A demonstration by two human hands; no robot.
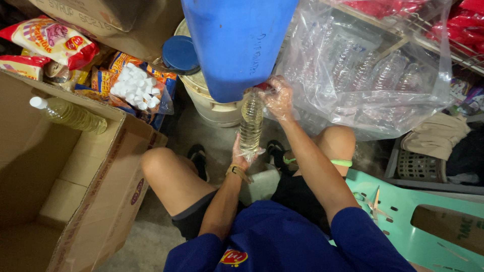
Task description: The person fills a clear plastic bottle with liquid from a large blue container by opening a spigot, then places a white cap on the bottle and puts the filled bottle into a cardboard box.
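A clear plastic bottle (251,123) holding pale yellow liquid stands upright under the bottom of a big blue drum (237,45). My left hand (241,157), in a thin clear glove, grips the bottle from below. My right hand (277,98), also gloved, is closed around the bottle's neck right at the drum's lower edge. The bottle's top is hidden by my fingers and the drum.
An open cardboard box (108,166) at left holds a filled, white-capped bottle (68,114). A bag of white caps (137,90) and a blue lid (180,54) lie behind it. A large clear bag of empty bottles (373,70) sits at right, a green plastic stool (403,216) with scissors (374,204) lower right.
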